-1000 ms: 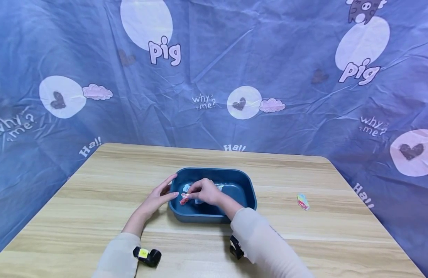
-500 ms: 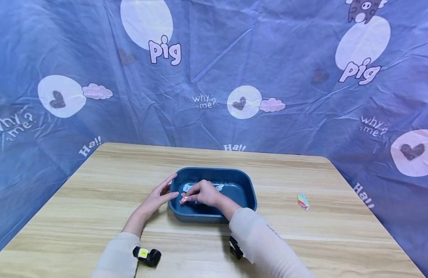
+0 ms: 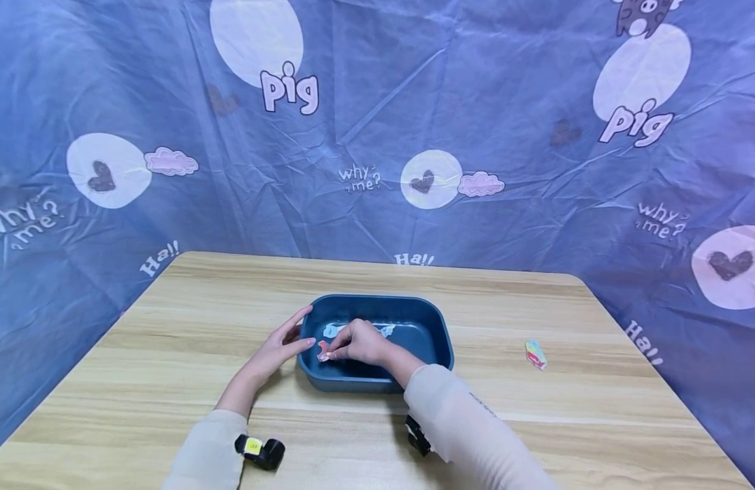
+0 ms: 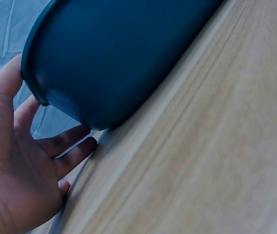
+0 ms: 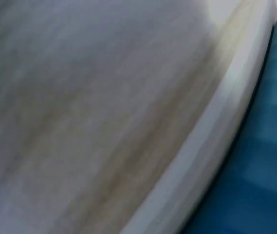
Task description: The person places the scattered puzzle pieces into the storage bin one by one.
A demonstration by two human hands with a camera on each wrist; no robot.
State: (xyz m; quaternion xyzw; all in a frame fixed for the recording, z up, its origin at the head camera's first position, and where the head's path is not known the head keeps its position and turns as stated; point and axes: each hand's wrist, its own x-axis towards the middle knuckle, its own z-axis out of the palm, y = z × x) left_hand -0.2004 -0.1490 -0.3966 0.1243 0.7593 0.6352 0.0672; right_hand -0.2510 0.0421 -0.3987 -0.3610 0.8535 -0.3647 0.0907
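Observation:
A dark blue rectangular tub stands on the wooden table. My left hand rests against its left end, fingers spread, thumb at the rim; the left wrist view shows relaxed fingers by the outer wall. Inside the tub my right hand pinches a small red-and-white piece between thumb and fingertips, low near the left wall. Light blue pieces lie on the tub floor behind the hand, partly covered by it. What kind of pieces these are is too small to tell.
To the right of the tub a small flat piece in yellow, blue and red lies on the table. A blue printed cloth hangs behind the table. In the right wrist view the tub's outer wall fills the right side.
My right fingertips have shifted slightly toward the tub's near side, and the red-and-white piece has turned a little in them. The left hand and the tub stay in place.

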